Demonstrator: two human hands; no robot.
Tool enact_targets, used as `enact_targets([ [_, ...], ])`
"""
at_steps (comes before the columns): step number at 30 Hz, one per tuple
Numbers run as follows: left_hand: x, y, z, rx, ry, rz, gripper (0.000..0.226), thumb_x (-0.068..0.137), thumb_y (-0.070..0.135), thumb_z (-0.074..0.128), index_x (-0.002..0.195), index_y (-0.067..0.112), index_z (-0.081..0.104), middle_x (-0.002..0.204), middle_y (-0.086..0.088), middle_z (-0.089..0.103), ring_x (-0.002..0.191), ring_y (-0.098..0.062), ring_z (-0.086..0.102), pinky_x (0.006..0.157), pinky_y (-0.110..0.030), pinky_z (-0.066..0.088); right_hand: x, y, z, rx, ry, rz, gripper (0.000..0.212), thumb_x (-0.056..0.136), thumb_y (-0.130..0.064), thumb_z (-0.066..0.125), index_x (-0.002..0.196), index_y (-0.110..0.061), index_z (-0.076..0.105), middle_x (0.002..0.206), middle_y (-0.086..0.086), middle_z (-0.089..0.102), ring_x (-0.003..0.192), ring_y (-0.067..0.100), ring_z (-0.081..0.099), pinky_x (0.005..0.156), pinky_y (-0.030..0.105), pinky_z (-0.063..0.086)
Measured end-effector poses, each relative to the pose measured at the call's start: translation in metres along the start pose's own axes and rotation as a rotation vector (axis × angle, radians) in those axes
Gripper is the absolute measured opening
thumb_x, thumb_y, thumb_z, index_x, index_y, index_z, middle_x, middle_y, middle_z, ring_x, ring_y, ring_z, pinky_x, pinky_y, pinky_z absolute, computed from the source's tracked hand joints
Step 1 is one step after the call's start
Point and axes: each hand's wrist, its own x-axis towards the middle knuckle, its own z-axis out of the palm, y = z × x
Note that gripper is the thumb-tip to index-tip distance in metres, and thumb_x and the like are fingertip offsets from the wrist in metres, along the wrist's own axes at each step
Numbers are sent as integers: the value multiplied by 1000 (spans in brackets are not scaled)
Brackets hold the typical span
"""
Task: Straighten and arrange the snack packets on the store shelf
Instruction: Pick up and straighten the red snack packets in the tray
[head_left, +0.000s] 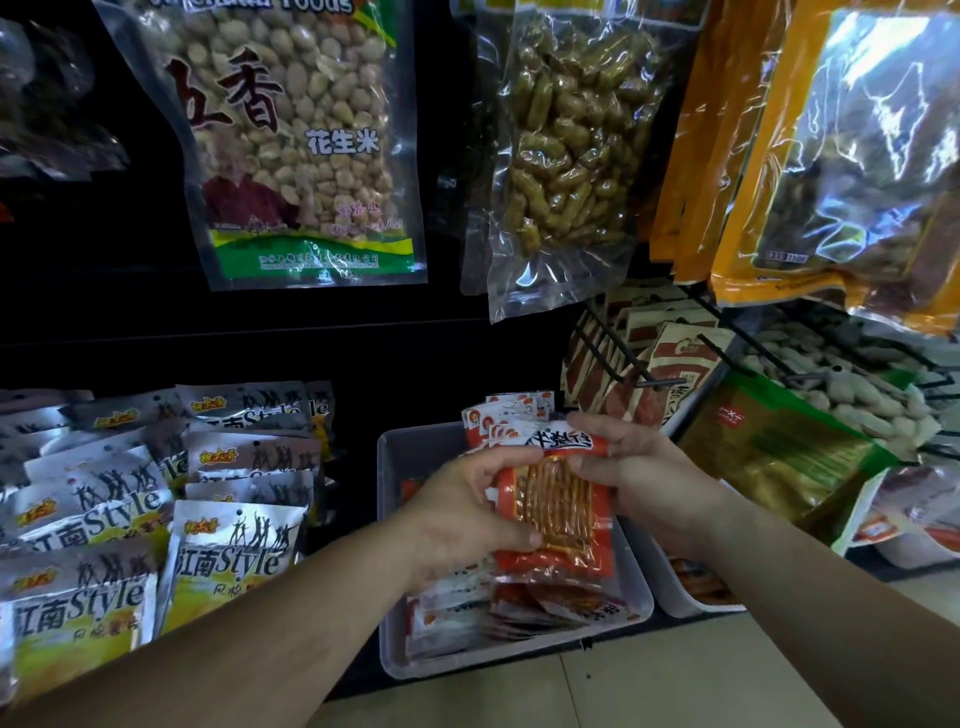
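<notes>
A stack of red snack packets (558, 506) with a clear window showing orange strips is held above a clear plastic bin (387, 525). My left hand (467, 512) grips the stack's left edge, thumb on the front near the bottom. My right hand (631, 467) grips its upper right corner. More red and white packets (498, 610) lie loose in the bin below, and a few stand at its back (498, 415).
Silver and yellow packets (104, 519) fill the shelf at left. Hanging above are a peanut bag (296, 135), a clear bag of shelled nuts (563, 150) and orange bags (831, 156). Wire hooks (623, 353) with brown packets and a second bin (685, 597) stand to the right.
</notes>
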Motion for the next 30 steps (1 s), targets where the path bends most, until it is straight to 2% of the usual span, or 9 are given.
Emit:
enact_targets([
  [5, 3, 0, -2, -34, 159, 85, 83, 74, -6, 86, 142, 33, 57, 129, 5, 68, 114, -12, 68, 98, -40, 58, -7, 3, -5, -329, -185, 16, 117, 73, 18, 81, 148, -60, 37, 135, 1, 65, 110, 28, 72, 78, 43, 62],
  [9, 0, 3, 1, -4, 208, 66, 66, 82, 2, 82, 135, 36, 61, 118, 5, 70, 99, -6, 72, 85, -31, 62, 2, 21, 3, -460, -165, -67, 123, 68, 11, 87, 151, -61, 32, 133, -2, 67, 113, 28, 71, 87, 60, 60],
  [12, 3, 4, -2, 12, 368, 93, 40, 90, 3, 75, 117, 32, 69, 103, -2, 72, 80, -9, 73, 70, -30, 64, 0, 22, 4, -458, -188, -138, 125, 73, 12, 86, 157, -56, 24, 136, -4, 65, 120, 14, 67, 97, 46, 59],
  [16, 11, -10, 1, 126, 347, 192, 22, 88, -7, 73, 97, 14, 73, 83, 9, 67, 57, 5, 60, 55, -16, 49, 2, 14, 6, -413, 59, -300, 102, 82, 2, 83, 156, -46, 31, 123, -14, 64, 105, -11, 64, 82, 10, 53],
  [19, 18, -22, 11, 165, 291, 174, 23, 86, -10, 72, 90, 12, 74, 63, 18, 63, 51, 7, 54, 54, -9, 41, 18, 18, -3, -629, 165, -403, 55, 86, -19, 84, 135, -35, 64, 115, -10, 70, 108, 3, 65, 91, 29, 56],
  [21, 24, -32, 15, 208, 236, 125, 30, 85, -9, 72, 83, 21, 76, 72, 18, 70, 68, 2, 63, 64, -13, 50, 24, 24, -6, -792, 144, -380, 17, 91, -20, 79, 102, -30, 73, 89, -8, 69, 83, 4, 63, 76, 30, 51],
  [23, 27, -39, 14, 272, 187, 53, 40, 84, -12, 67, 73, 26, 76, 78, 10, 74, 79, -6, 68, 72, -17, 54, 25, 33, -8, -952, 107, -397, 21, 92, -17, 75, 84, -34, 66, 79, -8, 65, 74, 7, 58, 69, 30, 45],
  [26, 28, -40, 8, 313, 146, -77, 51, 78, -17, 51, 60, 24, 74, 69, 13, 72, 74, 1, 61, 61, -11, 46, 22, 38, -14, -1188, -32, -186, 26, 92, -23, 70, 76, -39, 57, 84, -12, 61, 82, 13, 59, 76, 36, 54],
  [30, 22, -41, 3, 359, 72, -189, 54, 77, -18, 51, 56, 26, 74, 78, 12, 75, 95, -5, 66, 73, -19, 51, 10, 36, -16, -1527, -311, 219, 9, 88, -24, 68, 96, -27, 73, 106, -1, 70, 101, 24, 66, 87, 42, 59],
])
